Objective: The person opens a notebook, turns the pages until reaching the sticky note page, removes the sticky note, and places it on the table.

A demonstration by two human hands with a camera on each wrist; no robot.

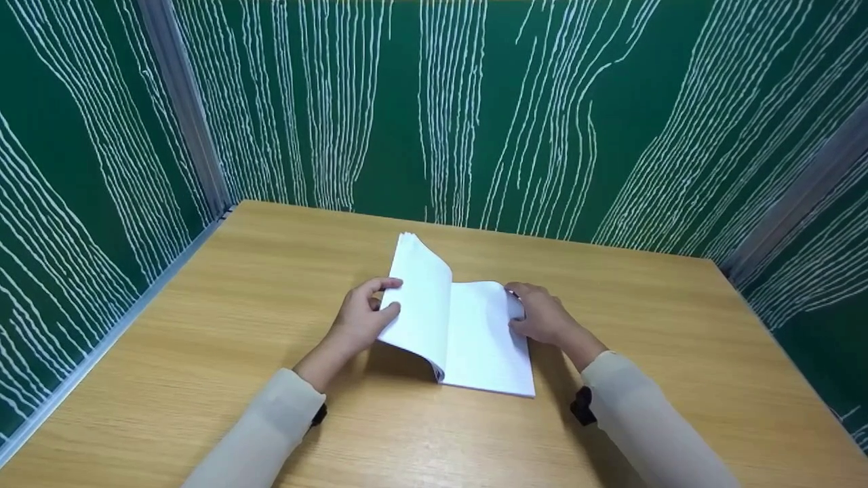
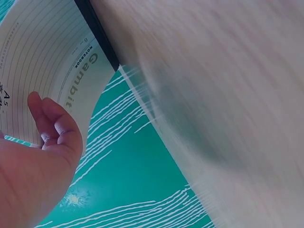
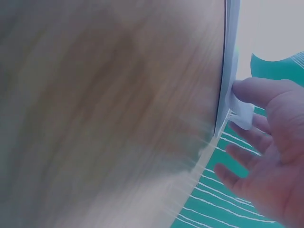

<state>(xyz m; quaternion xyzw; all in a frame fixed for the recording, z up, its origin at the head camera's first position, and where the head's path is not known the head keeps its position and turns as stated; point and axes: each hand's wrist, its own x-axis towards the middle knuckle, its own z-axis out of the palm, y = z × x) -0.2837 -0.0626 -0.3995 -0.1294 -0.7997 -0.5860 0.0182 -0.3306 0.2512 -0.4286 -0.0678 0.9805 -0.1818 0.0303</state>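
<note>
A notebook (image 1: 480,339) with blank-looking white pages lies spread on the table, its left half raised and its right half low. My left hand (image 1: 361,314) grips the raised half by its outer edge, thumb on the page and fingers behind. In the left wrist view the lined cover (image 2: 50,52) bears the words Gambit, NOTEBOOK and A5, with bent fingers against it. At the right edge, my right hand (image 1: 544,316) pinches a curled-up page. The right wrist view has that page corner (image 3: 243,114) between thumb and index finger, the other fingers spread below.
The wooden table (image 1: 224,325) runs beneath both arms. Green panels (image 1: 393,135) with wavy white lines stand behind and at both sides, joined by grey metal posts (image 1: 186,108). A dark band (image 1: 583,407) shows at the right cuff.
</note>
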